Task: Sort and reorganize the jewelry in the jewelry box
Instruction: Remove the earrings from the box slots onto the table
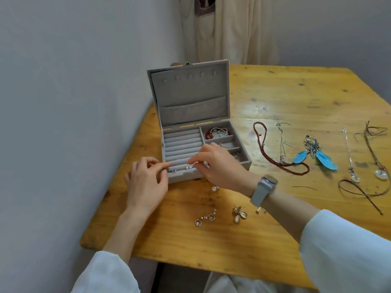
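The jewelry box sits on the table near its left edge, lid upright behind the tray. Ring rolls fill the tray's left part; three compartments lie on its right. Both hands meet over the front roll. Earrings lie before the box; necklaces spread to its right

Both hands crowd the front edge of the open jewelry box, its raised lid walling off the back. Bare wooden table lies open beyond the necklaces at right.
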`<move>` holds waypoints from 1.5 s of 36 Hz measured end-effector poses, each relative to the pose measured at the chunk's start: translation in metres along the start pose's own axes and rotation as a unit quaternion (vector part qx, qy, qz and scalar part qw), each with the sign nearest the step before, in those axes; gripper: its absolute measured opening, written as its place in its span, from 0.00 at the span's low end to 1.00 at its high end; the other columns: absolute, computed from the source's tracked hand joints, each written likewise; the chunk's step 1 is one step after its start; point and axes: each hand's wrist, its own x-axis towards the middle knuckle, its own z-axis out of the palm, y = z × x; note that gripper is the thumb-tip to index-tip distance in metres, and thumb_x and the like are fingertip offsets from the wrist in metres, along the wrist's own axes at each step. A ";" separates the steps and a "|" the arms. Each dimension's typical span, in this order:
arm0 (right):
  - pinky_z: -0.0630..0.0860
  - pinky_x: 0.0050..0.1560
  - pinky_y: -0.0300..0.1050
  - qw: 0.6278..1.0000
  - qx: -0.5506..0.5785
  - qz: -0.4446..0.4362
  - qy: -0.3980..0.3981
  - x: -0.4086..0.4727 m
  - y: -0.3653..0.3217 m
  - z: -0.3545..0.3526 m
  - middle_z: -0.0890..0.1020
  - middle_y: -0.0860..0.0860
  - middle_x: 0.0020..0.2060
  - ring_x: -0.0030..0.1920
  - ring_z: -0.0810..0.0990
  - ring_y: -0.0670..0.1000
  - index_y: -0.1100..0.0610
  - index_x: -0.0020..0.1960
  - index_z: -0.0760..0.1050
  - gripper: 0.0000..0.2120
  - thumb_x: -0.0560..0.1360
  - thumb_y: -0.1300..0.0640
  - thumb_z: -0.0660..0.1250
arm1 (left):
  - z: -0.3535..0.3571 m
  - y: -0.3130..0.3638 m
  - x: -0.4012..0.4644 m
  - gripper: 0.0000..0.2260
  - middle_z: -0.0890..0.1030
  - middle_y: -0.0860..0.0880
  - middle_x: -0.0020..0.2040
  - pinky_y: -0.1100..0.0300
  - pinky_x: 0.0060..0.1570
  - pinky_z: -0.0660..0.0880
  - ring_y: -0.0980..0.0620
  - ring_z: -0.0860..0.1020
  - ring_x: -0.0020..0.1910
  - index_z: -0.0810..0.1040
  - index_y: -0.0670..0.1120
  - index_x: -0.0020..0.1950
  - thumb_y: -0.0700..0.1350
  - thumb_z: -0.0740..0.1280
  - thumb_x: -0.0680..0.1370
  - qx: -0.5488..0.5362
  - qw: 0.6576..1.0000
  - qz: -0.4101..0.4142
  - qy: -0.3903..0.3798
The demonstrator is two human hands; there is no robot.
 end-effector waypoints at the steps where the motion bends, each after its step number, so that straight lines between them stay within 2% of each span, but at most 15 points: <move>1: 0.67 0.50 0.45 1.000 -0.009 -0.005 -0.012 0.007 -0.003 0.003 0.76 0.51 0.49 0.51 0.69 0.51 0.51 0.59 0.76 0.12 0.78 0.56 0.60 | 0.000 -0.003 -0.001 0.10 0.74 0.48 0.55 0.52 0.56 0.63 0.48 0.68 0.56 0.81 0.50 0.56 0.44 0.64 0.77 -0.002 1.000 0.009 0.000; 5: 0.60 0.47 0.44 0.996 -0.055 -0.043 -0.056 0.028 -0.012 0.014 0.75 0.51 0.51 0.53 0.68 0.52 0.49 0.60 0.76 0.13 0.78 0.55 0.60 | -0.001 -0.008 -0.003 0.11 0.74 0.48 0.57 0.56 0.55 0.61 0.49 0.67 0.58 0.80 0.51 0.57 0.43 0.64 0.76 -0.012 1.000 0.025 0.000; 8: 0.60 0.47 0.45 0.992 -0.082 -0.062 -0.079 0.035 -0.013 0.016 0.75 0.50 0.50 0.53 0.68 0.52 0.47 0.59 0.77 0.12 0.78 0.53 0.60 | -0.001 -0.008 -0.003 0.12 0.73 0.49 0.58 0.58 0.55 0.59 0.50 0.67 0.59 0.80 0.52 0.58 0.43 0.64 0.77 -0.012 1.000 0.025 -0.001; 13: 0.63 0.52 0.48 0.991 -0.082 -0.056 -0.094 0.039 -0.010 0.014 0.75 0.48 0.49 0.53 0.68 0.51 0.49 0.54 0.79 0.09 0.76 0.52 0.62 | -0.001 -0.008 0.000 0.11 0.74 0.48 0.58 0.57 0.56 0.60 0.50 0.66 0.61 0.80 0.50 0.57 0.43 0.64 0.77 -0.008 0.999 0.031 -0.004; 19: 0.62 0.52 0.48 0.986 -0.105 -0.056 -0.119 0.046 -0.010 0.012 0.77 0.48 0.50 0.54 0.68 0.50 0.51 0.52 0.78 0.09 0.76 0.51 0.62 | -0.008 -0.007 0.010 0.11 0.72 0.50 0.62 0.54 0.60 0.59 0.51 0.63 0.64 0.80 0.52 0.57 0.47 0.63 0.78 0.033 0.995 0.077 -0.049; 24: 0.64 0.53 0.48 0.993 -0.089 -0.058 -0.052 0.032 -0.008 0.015 0.77 0.48 0.47 0.50 0.69 0.50 0.52 0.51 0.77 0.09 0.76 0.51 0.61 | -0.018 -0.004 0.016 0.11 0.71 0.52 0.63 0.53 0.63 0.57 0.51 0.61 0.65 0.79 0.55 0.59 0.50 0.62 0.78 0.096 0.983 0.139 -0.077; 28: 0.60 0.48 0.43 0.999 -0.039 -0.019 0.013 0.018 -0.001 0.014 0.73 0.44 0.42 0.46 0.67 0.46 0.53 0.48 0.77 0.06 0.76 0.52 0.63 | -0.023 0.004 0.026 0.11 0.71 0.53 0.59 0.53 0.61 0.58 0.51 0.63 0.62 0.79 0.56 0.58 0.50 0.61 0.78 0.137 0.968 0.179 -0.108; 36: 0.63 0.54 0.46 0.998 0.022 0.034 0.054 0.003 0.011 0.001 0.73 0.44 0.41 0.47 0.68 0.45 0.54 0.47 0.76 0.04 0.75 0.54 0.64 | -0.030 0.018 0.050 0.06 0.68 0.52 0.55 0.51 0.61 0.58 0.51 0.62 0.60 0.79 0.55 0.52 0.50 0.65 0.77 0.189 0.943 0.184 -0.204; 40: 0.68 0.52 0.47 0.995 0.045 0.040 0.075 -0.004 0.017 -0.007 0.75 0.45 0.41 0.46 0.70 0.46 0.54 0.45 0.76 0.04 0.74 0.54 0.65 | -0.026 0.020 0.054 0.05 0.66 0.52 0.52 0.51 0.60 0.58 0.50 0.63 0.59 0.76 0.54 0.52 0.49 0.62 0.78 0.188 0.933 0.186 -0.243; 43: 0.71 0.48 0.50 0.992 0.078 0.047 0.091 -0.012 0.022 -0.015 0.74 0.43 0.37 0.43 0.71 0.46 0.53 0.43 0.76 0.02 0.73 0.55 0.67 | -0.024 0.016 0.047 0.03 0.65 0.54 0.51 0.53 0.59 0.58 0.52 0.64 0.58 0.72 0.55 0.50 0.48 0.60 0.79 0.147 0.946 0.181 -0.224; 47: 0.67 0.45 0.45 0.987 0.098 0.074 0.106 -0.036 0.029 -0.028 0.71 0.43 0.34 0.39 0.68 0.44 0.51 0.40 0.74 0.04 0.73 0.57 0.67 | -0.023 0.023 0.023 0.03 0.69 0.56 0.47 0.57 0.55 0.61 0.55 0.68 0.53 0.71 0.54 0.45 0.46 0.62 0.78 -0.051 0.981 0.131 -0.135; 50: 0.64 0.42 0.39 0.984 0.103 0.105 0.102 -0.063 0.035 -0.035 0.73 0.46 0.35 0.40 0.69 0.44 0.53 0.41 0.76 0.02 0.73 0.58 0.68 | -0.018 0.044 -0.004 0.05 0.71 0.58 0.44 0.52 0.56 0.68 0.57 0.70 0.48 0.73 0.55 0.43 0.44 0.65 0.76 -0.184 0.970 0.114 -0.107; 52: 0.65 0.42 0.37 0.984 0.093 0.125 0.091 -0.081 0.039 -0.038 0.74 0.47 0.36 0.41 0.70 0.46 0.53 0.41 0.77 0.01 0.72 0.57 0.68 | -0.011 0.062 -0.020 0.06 0.72 0.57 0.44 0.50 0.57 0.69 0.58 0.71 0.49 0.74 0.56 0.42 0.45 0.67 0.75 -0.220 0.960 0.121 -0.126; 54: 0.66 0.43 0.38 0.982 0.085 0.146 0.083 -0.098 0.044 -0.041 0.75 0.47 0.37 0.42 0.70 0.46 0.53 0.42 0.78 0.01 0.71 0.56 0.69 | 0.000 0.081 -0.030 0.05 0.71 0.58 0.44 0.51 0.60 0.66 0.59 0.70 0.49 0.75 0.56 0.42 0.46 0.68 0.74 -0.218 0.956 0.134 -0.143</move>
